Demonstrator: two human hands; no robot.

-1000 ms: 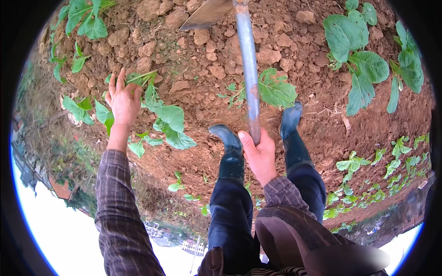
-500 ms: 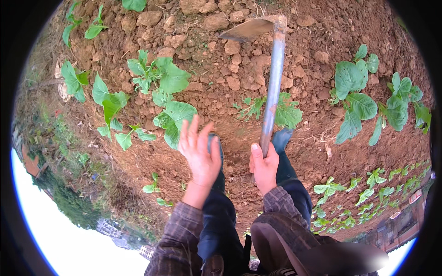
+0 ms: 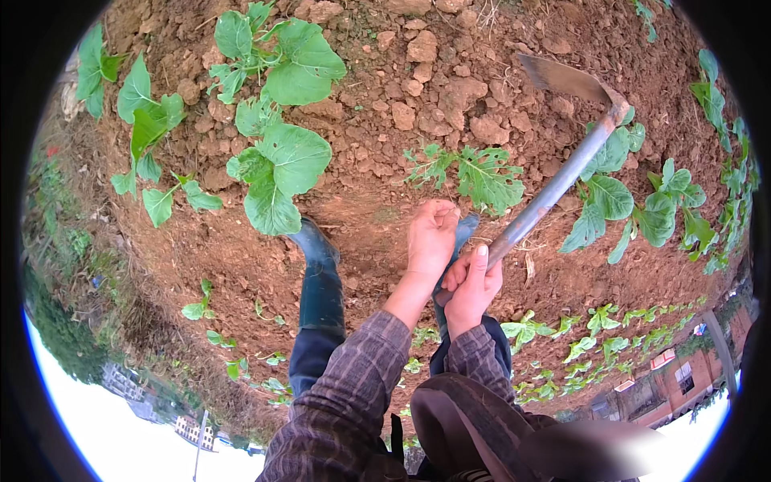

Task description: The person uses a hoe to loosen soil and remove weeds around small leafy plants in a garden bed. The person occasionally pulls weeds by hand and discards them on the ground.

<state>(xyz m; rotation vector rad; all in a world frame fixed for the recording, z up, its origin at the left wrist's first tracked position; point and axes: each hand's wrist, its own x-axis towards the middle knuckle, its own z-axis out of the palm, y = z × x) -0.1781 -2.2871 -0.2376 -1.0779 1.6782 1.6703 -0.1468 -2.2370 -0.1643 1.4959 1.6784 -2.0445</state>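
Near the middle of the view, the hoe (image 3: 554, 189) slants from my hands up to its flat metal blade (image 3: 566, 78), which hangs just above the clumpy red soil (image 3: 450, 96), apart from it. My right hand (image 3: 474, 281) has its fingers wrapped tight around the low end of the shaft, thumb laid along it. My left hand (image 3: 431, 238) sits just beside it, fingers curled loosely inward; I cannot tell whether they grip the shaft. A small ragged seedling (image 3: 474, 173) grows just beyond my knuckles, and broad leafy plants (image 3: 277, 161) and my rubber boot (image 3: 317, 265) lie to the left. With only one hand surely on, I judge a swing could twist and slice that seedling.
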